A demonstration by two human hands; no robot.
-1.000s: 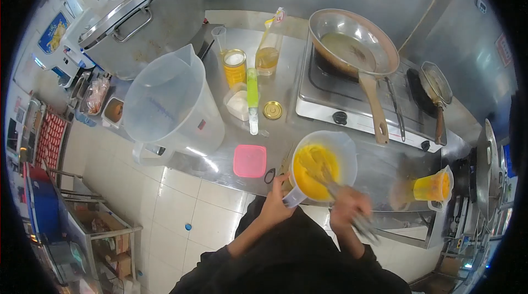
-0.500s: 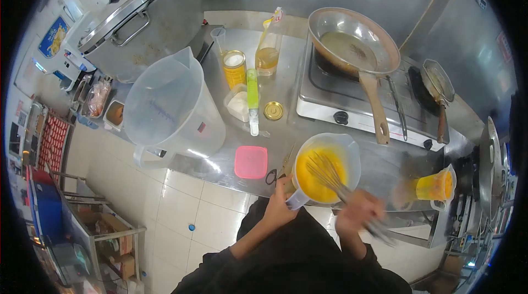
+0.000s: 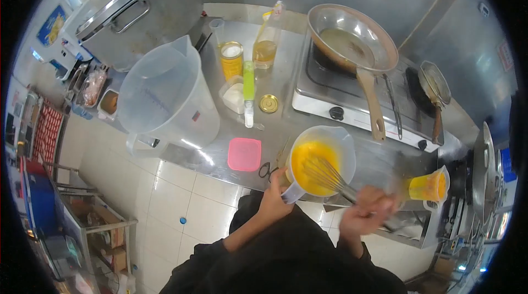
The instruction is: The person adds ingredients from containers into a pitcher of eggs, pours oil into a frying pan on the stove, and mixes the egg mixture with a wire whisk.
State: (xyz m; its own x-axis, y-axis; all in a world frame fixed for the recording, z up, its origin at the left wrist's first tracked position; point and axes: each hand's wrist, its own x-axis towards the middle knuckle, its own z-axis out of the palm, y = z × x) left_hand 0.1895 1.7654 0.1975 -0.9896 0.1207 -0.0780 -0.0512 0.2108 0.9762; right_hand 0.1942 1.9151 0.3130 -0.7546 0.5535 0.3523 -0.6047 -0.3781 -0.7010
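Note:
My left hand is closed on the handle of a clear plastic jug at the counter's front edge. Yellow liquid fills the jug's lower part. A wire whisk dips into it, its handle in my closed right hand, which is blurred. Left of the jug lie dark-handled scissors and a pink square lid. A second, smaller jug with yellow-orange contents stands to the right.
A large clear pitcher and a big metal pot are at left. Behind stand a yellow can, an oil bottle and a white-powder tub. A frying pan sits on the stove, its handle pointing forward.
The whisk has moved within the yellow liquid, and my right hand has shifted a little to the right. My left hand stays on the jug's handle. The whole view has shifted slightly.

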